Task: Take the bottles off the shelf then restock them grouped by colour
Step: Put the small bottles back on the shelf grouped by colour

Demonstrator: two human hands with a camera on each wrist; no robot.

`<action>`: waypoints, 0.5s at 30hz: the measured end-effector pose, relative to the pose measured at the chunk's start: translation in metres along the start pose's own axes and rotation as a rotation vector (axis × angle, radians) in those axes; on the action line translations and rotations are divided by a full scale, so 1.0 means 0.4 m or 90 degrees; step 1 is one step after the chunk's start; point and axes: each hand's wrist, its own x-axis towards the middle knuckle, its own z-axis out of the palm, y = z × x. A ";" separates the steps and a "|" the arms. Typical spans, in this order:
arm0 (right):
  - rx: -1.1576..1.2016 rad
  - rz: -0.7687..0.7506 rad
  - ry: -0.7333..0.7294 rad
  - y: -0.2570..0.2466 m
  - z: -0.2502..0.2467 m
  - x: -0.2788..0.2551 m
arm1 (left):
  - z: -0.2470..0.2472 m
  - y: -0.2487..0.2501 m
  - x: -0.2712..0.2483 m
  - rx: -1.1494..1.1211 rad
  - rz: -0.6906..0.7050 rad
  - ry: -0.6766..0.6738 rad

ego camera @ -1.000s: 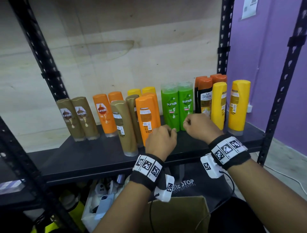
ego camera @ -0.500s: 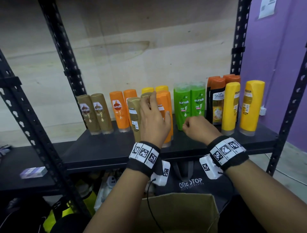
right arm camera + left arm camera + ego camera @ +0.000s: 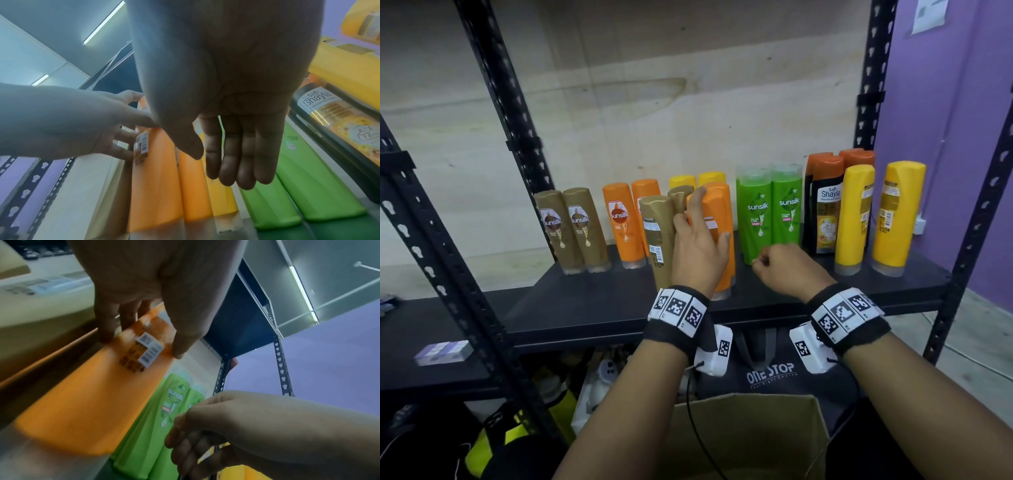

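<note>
Bottles stand on the black shelf [image 3: 602, 305]: two brown [image 3: 571, 229], two orange [image 3: 623, 222], two green [image 3: 770, 212], dark Shayla ones [image 3: 825, 212], two yellow [image 3: 897, 216], with small yellow tops [image 3: 697, 180] behind. At the front, my left hand [image 3: 705, 222] grips an upright orange bottle [image 3: 717, 205], fingers on its left side, thumb on its right; the left wrist view shows the same hold [image 3: 141, 345] on the orange bottle [image 3: 92, 402]. A brown bottle [image 3: 657, 233] stands just left of it. My right hand [image 3: 777, 263] hovers curled and empty before the green bottles [image 3: 308, 186].
Black perforated posts [image 3: 506, 102] frame the shelf. Below the shelf are a cardboard box [image 3: 739, 435], a dark "ONE STOP" bag [image 3: 770, 373] and clutter. A small box [image 3: 443, 353] lies on the lower shelf at left. A purple wall is to the right.
My left hand rose from the shelf's front edge to the front orange bottle and closed its fingers and thumb round it. The right hand stayed curled in place.
</note>
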 end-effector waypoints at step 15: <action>0.123 -0.034 0.098 -0.085 0.044 0.052 | -0.095 -0.069 -0.049 -0.270 -0.120 0.075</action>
